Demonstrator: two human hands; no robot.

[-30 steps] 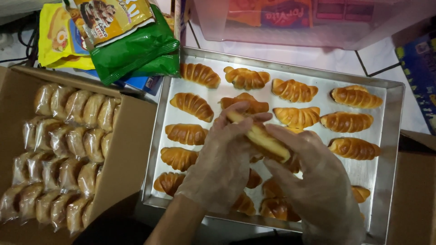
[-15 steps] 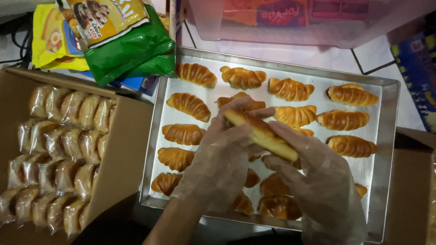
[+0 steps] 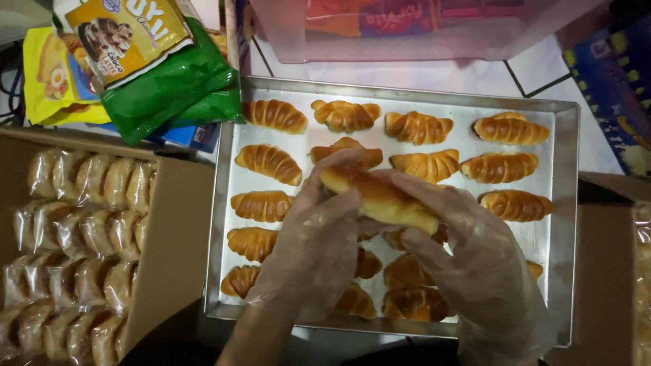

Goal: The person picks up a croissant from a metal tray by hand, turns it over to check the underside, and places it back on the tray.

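A white tiled bench (image 3: 420, 71) with dark grout lines carries everything. At its centre sits a rectangular metal baking tray (image 3: 566, 224). At nine o'clock an open cardboard box (image 3: 173, 230) lies touching the tray's left edge. At eleven o'clock lies a heap of snack packets (image 3: 169, 88), green and yellow. At twelve o'clock stands a translucent plastic container (image 3: 407, 30).

Small bakery packing spot — tray (image 3: 566, 224) of rolls (image 3: 274, 115), boxed wrapped buns (image 3: 81, 230)
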